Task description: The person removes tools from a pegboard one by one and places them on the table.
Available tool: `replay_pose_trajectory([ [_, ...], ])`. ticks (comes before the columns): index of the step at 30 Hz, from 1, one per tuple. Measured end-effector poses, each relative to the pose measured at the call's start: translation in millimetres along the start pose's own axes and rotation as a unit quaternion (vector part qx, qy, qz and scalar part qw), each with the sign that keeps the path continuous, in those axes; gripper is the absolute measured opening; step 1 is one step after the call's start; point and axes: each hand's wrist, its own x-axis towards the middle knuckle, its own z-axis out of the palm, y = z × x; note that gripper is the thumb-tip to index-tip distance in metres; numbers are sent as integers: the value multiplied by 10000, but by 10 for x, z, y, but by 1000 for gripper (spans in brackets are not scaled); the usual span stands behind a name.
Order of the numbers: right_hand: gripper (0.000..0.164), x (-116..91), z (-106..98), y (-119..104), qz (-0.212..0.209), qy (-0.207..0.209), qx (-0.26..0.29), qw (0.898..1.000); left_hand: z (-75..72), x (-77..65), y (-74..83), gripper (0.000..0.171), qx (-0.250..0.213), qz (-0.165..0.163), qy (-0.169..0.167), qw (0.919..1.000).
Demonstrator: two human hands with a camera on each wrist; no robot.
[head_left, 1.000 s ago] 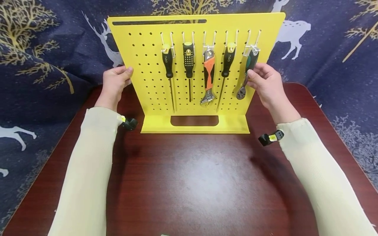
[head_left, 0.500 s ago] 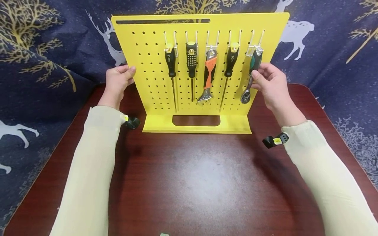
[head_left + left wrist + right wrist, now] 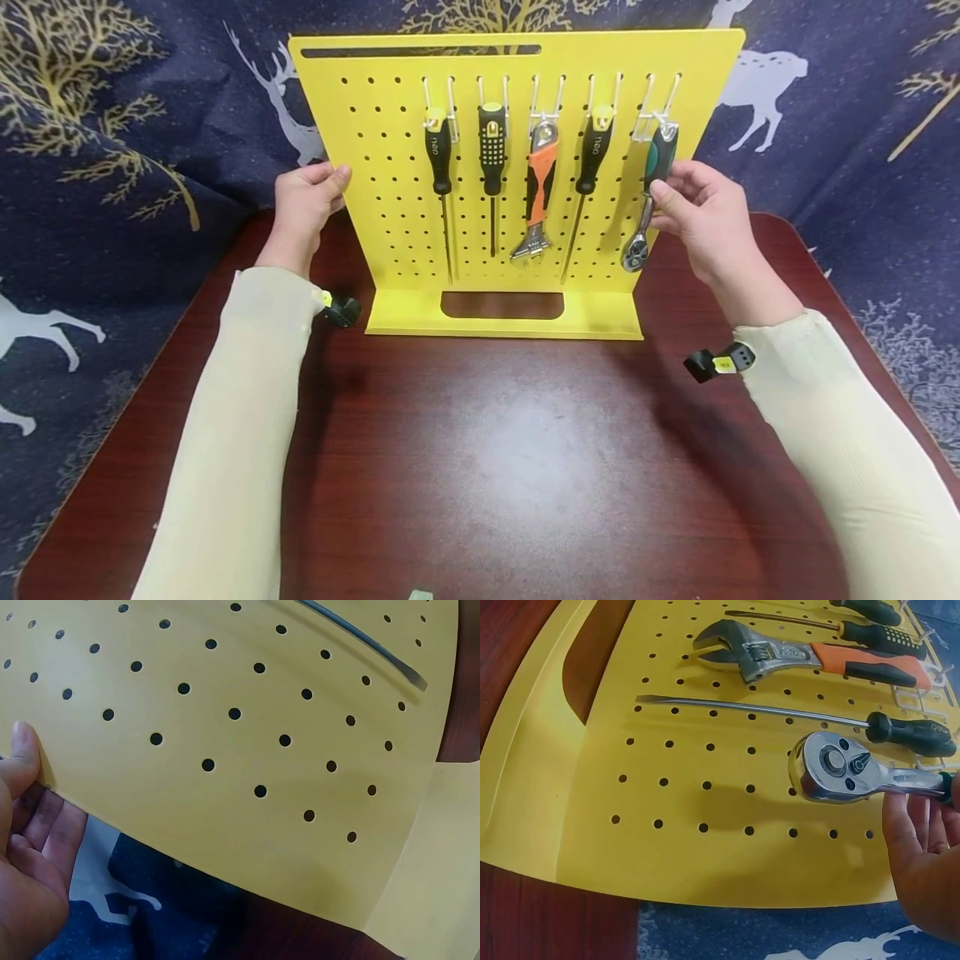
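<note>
A yellow pegboard (image 3: 637,52) stands upright on the table. My left hand (image 3: 303,204) grips its left edge, thumb on the front and fingers behind, as the left wrist view also shows. My right hand (image 3: 708,217), near the board's right edge, pinches a ratchet wrench (image 3: 663,154) low on its green and black handle. The ratchet's top end is at the rightmost white hook; its round head (image 3: 836,765) points down, standing off the board. Left of it hang a screwdriver (image 3: 596,154), an orange-handled adjustable wrench (image 3: 542,179) and two more screwdrivers (image 3: 492,154).
The board's bottom ledge (image 3: 502,329) rests on a dark red wooden table (image 3: 525,458). Behind hangs a dark blue cloth (image 3: 75,258) with deer and trees. A small pale green thing (image 3: 421,595) shows at the bottom edge.
The ratchet's lower end has swung right and away from the board with my right hand. The adjustable wrench has swung slightly on its hook. My left hand keeps its grip on the board.
</note>
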Motion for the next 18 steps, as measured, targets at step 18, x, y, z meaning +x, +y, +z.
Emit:
replay_pose_trajectory([
  [18,17,-52,7,-102,-4,-5,-127,9999,16,-16,-1,6,108,75,107,9999],
])
